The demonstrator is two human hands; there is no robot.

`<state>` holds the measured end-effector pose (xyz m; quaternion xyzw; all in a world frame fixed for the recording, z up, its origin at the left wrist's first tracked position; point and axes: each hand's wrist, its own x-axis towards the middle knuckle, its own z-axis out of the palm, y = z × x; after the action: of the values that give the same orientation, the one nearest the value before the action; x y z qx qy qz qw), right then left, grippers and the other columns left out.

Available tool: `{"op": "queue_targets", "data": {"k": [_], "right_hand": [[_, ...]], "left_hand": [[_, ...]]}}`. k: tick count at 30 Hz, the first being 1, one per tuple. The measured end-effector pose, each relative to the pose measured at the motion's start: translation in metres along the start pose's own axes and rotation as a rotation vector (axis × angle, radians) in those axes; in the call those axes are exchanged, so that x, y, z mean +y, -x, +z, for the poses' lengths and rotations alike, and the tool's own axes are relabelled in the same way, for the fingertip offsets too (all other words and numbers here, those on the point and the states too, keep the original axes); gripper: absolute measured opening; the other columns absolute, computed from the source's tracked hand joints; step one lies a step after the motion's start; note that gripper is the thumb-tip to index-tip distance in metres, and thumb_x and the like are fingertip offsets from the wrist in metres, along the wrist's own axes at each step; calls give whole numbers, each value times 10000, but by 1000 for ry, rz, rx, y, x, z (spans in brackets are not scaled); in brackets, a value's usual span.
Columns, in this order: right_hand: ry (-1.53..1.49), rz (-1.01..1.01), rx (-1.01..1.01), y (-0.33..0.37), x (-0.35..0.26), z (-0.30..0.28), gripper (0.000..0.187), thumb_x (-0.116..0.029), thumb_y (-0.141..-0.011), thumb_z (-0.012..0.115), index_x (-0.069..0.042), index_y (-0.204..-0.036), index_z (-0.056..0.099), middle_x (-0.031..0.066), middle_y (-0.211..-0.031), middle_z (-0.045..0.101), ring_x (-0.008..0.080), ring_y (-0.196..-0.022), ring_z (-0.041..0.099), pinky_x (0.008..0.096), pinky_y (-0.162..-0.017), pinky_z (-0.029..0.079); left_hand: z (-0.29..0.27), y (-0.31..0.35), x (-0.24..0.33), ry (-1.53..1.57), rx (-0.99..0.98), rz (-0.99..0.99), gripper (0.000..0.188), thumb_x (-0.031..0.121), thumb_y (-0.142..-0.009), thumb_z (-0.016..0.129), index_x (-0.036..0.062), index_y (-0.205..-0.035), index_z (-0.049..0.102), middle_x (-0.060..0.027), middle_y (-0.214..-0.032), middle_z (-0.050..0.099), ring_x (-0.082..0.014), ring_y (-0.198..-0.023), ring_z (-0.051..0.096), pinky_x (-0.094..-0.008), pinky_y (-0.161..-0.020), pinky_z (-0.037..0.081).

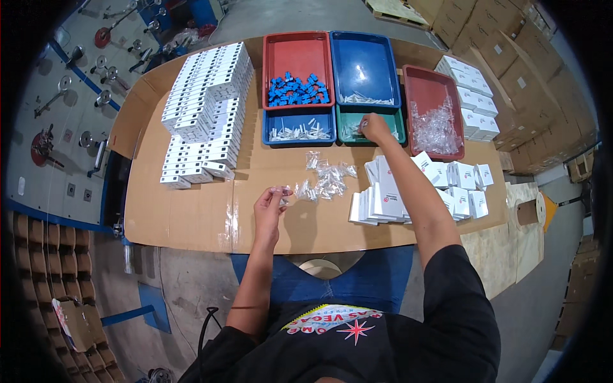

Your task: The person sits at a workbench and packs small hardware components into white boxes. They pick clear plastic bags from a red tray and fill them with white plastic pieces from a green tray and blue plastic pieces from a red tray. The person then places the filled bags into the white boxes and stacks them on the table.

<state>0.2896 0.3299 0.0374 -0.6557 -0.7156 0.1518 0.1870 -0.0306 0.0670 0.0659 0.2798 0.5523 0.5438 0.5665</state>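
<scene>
My left hand pinches a small clear plastic bag above the cardboard-covered table. Just right of it lies a loose pile of small clear bags with whitish pieces inside. My right hand reaches into the green tray, its fingers closed together over the small pieces there; what they grip, if anything, is too small to make out. Left of that tray, a blue tray holds slim white pieces.
At the back stand a red tray of blue parts and a larger blue tray. A dark red tray holds clear bags. Stacked white boxes rise at left; white boxes lie under my right forearm, more boxes beyond.
</scene>
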Motion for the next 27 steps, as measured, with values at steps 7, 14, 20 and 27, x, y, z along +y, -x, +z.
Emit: {"op": "queue_targets", "data": {"k": [7,14,20,27], "right_hand": [[-262,-226,-333,45,-43,-51,246,-194,-751,804,-49,-923,705,110,-855,705,219,-825,665,350,-745,502],[-877,13,-722,129,-104,-77,370,-240,-932,681,-60,-1239,581,21,-959,602,103,-826,577,258,-741,472],[-1105,19,-567,151,-99,-81,350,-149,-930,676,-41,-1241,558,38,-950,671,108,-813,634,268,-706,529],[-1180,204,-385,147,-76,-105,251,-176,-892,733,-36,-1077,636,70,-1022,727,134,-870,670,280,-723,543]], "left_hand": [[8,3,7,-94,-50,190,263,190,-1014,546,-29,-1018,692,-100,-1000,723,-153,-923,647,-283,-889,476],[16,-5,-7,-62,-105,200,320,218,-1038,487,-21,-1023,699,-80,-983,720,-115,-848,617,-268,-786,473],[39,-24,6,-103,-103,257,269,222,-1031,519,15,-1043,691,4,-855,641,-55,-701,514,-208,-679,416],[95,-71,23,8,-141,333,166,180,-958,649,14,-947,647,36,-759,572,-24,-655,435,-210,-562,333]]}}
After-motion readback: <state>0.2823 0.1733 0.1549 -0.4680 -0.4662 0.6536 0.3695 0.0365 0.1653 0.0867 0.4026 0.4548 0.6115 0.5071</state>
